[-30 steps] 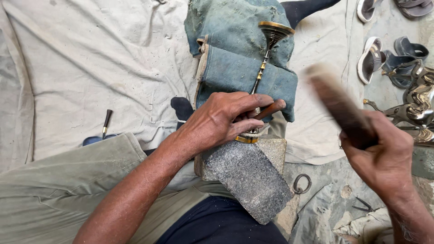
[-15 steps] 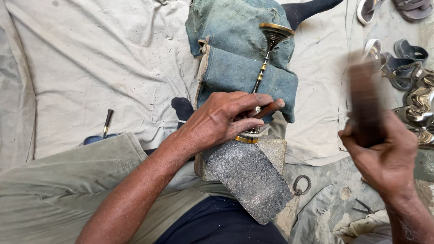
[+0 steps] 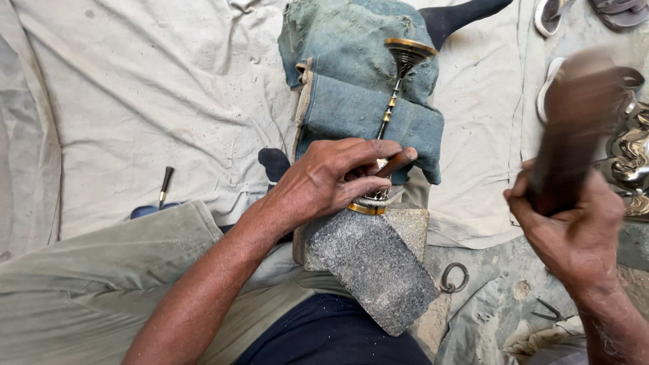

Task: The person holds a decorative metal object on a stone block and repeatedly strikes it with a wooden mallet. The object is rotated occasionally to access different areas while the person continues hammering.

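My left hand (image 3: 328, 179) grips a small wooden-handled tool (image 3: 395, 163) and presses it onto the round brass end (image 3: 368, 206) of a long brass piece. That end rests on a grey stone block (image 3: 372, 260). The piece's thin stem (image 3: 389, 115) runs away over a folded blue cloth (image 3: 365, 108) to a flared brass cup (image 3: 407, 49). My right hand (image 3: 571, 233) holds a dark wooden mallet (image 3: 571, 128), raised and blurred, to the right of the block.
A pale sheet (image 3: 149, 88) covers the ground. A small dark-handled tool (image 3: 163, 186) lies left. Sandals (image 3: 551, 13) and shiny metal parts (image 3: 632, 152) sit at the right edge. An iron ring (image 3: 454, 277) and small pliers (image 3: 551, 312) lie near the block.
The mallet in my right hand has swung from tilted left to upright and higher. My left hand and the brass piece have stayed in place.
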Tool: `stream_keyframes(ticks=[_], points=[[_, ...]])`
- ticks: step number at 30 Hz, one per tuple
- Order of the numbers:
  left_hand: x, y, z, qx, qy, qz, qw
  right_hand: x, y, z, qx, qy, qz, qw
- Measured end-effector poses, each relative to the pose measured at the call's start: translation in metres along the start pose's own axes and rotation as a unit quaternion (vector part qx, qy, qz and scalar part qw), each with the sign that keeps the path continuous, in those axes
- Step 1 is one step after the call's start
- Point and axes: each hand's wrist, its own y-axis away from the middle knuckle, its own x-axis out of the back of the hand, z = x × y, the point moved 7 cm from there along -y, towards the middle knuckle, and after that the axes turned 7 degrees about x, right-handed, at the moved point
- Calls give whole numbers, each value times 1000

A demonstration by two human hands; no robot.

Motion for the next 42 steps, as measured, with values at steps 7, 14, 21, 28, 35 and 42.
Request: stream_keyframes(ticks=[7,14,21,28,35,42], points=[[2,3,-2,-9,7,14,1000,6,-4,-13,21,-51,17,998],[0,2,-4,-2,10,2,1000,3,-12,-10,13,111,-44,993],[1,2,-4,-11,8,8,1000,8,-4,-9,50,94,-21,994],[3,2,-5,-33,15,10,999,7,-3,-13,22,33,-14,999],[5,3,-2,-20,32,13,999,11,3,-9,11,-54,17,998],[7,5,2,4,20,21,1000,7,9,3,-63,-139,40,988]])
